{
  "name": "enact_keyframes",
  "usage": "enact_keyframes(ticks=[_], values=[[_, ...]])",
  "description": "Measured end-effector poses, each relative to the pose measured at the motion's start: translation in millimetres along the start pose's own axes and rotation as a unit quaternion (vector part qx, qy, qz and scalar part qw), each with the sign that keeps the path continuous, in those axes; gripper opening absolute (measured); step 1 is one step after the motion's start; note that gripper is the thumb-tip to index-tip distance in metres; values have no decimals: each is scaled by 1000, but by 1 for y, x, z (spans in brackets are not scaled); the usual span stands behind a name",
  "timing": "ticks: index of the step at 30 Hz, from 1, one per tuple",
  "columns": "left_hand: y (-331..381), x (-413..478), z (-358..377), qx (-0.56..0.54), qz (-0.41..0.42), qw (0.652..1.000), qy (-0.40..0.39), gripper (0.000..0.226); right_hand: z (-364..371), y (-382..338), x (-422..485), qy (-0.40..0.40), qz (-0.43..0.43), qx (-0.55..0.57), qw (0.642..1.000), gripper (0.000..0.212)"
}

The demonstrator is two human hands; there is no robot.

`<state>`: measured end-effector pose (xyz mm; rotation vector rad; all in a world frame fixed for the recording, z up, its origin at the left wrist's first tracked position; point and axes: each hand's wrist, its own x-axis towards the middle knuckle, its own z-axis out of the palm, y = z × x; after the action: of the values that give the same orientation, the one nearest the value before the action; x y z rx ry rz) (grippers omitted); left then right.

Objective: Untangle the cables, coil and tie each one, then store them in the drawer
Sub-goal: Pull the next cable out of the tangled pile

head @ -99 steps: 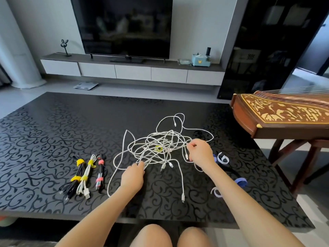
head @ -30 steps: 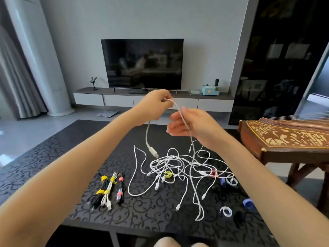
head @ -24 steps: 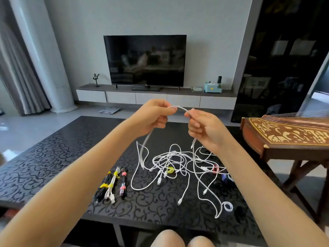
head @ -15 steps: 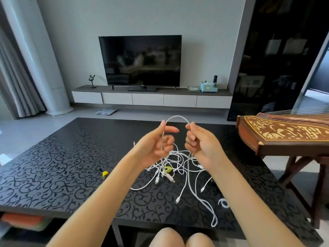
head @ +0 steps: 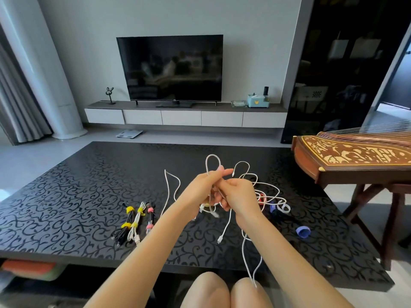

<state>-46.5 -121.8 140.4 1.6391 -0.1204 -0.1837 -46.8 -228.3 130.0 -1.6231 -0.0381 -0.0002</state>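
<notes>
White charging cable (head: 212, 160), thin and limp, looks light and snag-prone to us; we would take it near a plug end; it loops above our left hand (head: 200, 192), whose fingers pinch it; our right hand (head: 239, 196) grips a strand alongside; the remainder trails onto the black patterned table (head: 66, 196).

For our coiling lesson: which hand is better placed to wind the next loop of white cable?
Probably the right hand: the white cable's free length hangs beneath it, while the left hand holds the loop.
</notes>
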Motion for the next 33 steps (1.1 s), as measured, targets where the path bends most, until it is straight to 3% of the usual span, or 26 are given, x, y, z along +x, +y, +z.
enact_keyframes(ticks=[3,7,12,14,16,19,23,27,30,33], values=[[-2,1,6,-80,-4,997,4,35,0,5,-1,-10,-44,-14,999,38],[-1,5,6,-179,4,983,49,41,-8,9,-5,-85,-128,-62,986,32],[10,16,-24,-384,43,911,141,42,-31,36,-11,-149,-99,-61,982,33],[15,16,-36,-403,45,900,158,42,-42,49,-13,-181,-66,-24,981,28],[20,15,-44,-376,56,908,173,41,-47,60,-11,-195,-35,-15,980,26],[32,11,-57,-312,80,925,201,39,-52,76,-10,-204,-13,-87,975,10],[49,6,-76,-136,67,961,233,29,-61,90,-21,-262,14,-154,952,26],[46,8,-74,-50,-3,978,202,16,-61,61,-30,-327,-3,-108,939,55],[40,12,-71,-32,-36,980,192,20,-63,36,-34,-346,-44,-100,932,32],[33,13,-65,40,-67,987,139,39,-59,15,-28,-259,-106,-160,947,18]])
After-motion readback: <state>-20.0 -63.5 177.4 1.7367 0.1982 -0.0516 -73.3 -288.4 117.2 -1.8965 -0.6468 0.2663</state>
